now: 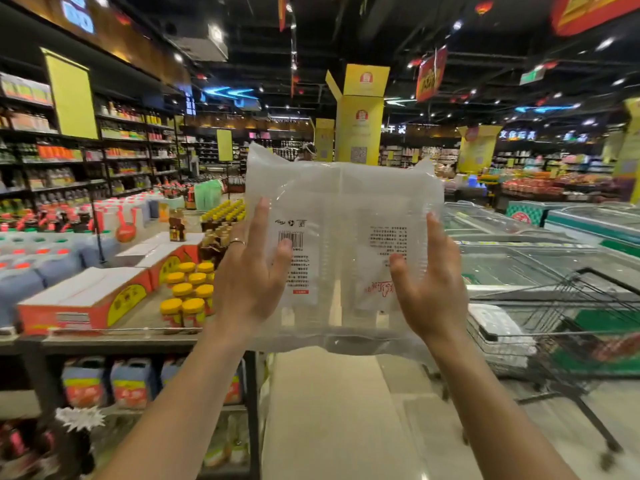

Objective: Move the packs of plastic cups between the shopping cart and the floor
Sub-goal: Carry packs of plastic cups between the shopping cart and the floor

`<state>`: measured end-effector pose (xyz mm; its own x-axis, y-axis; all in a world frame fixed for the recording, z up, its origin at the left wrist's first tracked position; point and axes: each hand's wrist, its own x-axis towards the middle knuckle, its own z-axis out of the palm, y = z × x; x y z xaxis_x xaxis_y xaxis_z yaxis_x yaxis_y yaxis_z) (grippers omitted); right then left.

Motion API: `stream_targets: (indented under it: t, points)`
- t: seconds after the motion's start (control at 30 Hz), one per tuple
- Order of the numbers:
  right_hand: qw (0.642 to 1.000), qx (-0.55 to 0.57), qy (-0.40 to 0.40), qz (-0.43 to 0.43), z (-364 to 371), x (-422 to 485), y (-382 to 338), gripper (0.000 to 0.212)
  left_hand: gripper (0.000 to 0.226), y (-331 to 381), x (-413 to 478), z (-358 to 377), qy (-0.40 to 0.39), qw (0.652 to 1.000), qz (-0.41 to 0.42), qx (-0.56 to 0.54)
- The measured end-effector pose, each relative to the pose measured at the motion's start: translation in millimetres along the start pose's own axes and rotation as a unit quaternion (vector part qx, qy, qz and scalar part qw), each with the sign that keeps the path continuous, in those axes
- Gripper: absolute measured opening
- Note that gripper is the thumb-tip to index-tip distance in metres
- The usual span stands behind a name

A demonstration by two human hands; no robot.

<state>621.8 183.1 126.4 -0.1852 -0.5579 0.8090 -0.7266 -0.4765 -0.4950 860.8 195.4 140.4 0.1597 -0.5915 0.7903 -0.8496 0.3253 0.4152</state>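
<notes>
I hold a clear pack of plastic cups (341, 216) up in front of me at chest height, its printed back with a barcode facing me. My left hand (251, 271) grips its left edge, thumb across the front near the barcode. My right hand (429, 282) grips the right edge, thumb on the front by red lettering. The wire shopping cart (568, 327) stands to the right, lower down, with another white pack (498, 327) lying inside it. The pale floor (329, 410) is below the pack.
A display table (114, 337) with yellow-lidded jars, boxes and bottles stands on the left, with jugs on its lower shelf. Tall shelves run along the far left. Glass-topped freezer chests (519, 244) sit behind the cart. The aisle runs ahead between them.
</notes>
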Motion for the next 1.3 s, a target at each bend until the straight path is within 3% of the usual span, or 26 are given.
stream_targets:
  t: [0.17,0.4,0.7,1.3]
  points:
    - [0.999,-0.040,0.017,0.012,-59.6,20.6,84.8,0.071,0.064,71.3,-3.0,84.1,-0.029,0.998,0.012,-0.046]
    - [0.988,-0.109,0.047,0.097,-139.9,27.3,184.5,0.071,0.066,169.8,-9.4,189.6,-0.085,0.990,0.042,-0.105]
    - [0.961,-0.200,0.099,0.161,-211.6,37.8,300.7,0.073,0.066,268.3,-17.5,331.7,-0.168,0.964,0.076,-0.192]
    - [0.922,-0.298,0.137,0.208,-208.5,185.2,540.2,0.073,0.064,382.5,88.1,626.9,-0.241,0.925,0.131,-0.264]
